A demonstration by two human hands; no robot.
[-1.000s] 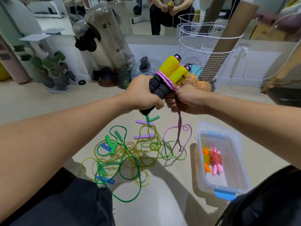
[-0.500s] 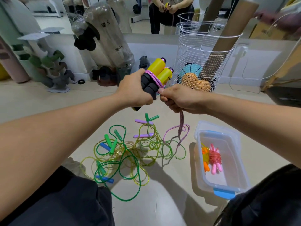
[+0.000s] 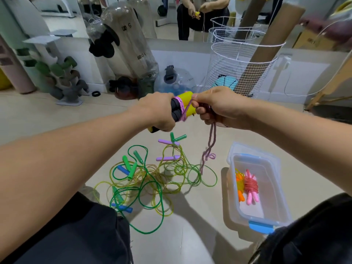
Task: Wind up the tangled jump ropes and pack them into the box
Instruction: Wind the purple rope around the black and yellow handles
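A home gym corner: dumbbell rack point(image 3: 62, 80), wall mirror point(image 3: 133, 14), wire ball basket point(image 3: 242, 69).

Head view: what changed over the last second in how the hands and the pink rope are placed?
The yellow-and-black handles, gripped by the left hand, tipped from pointing up to lying nearly level. The right hand carried the pink rope over them for another turn, so the hanging tail is shorter. Unchanged: both grips, the tangled ropes on the floor, the box with two wound ropes.
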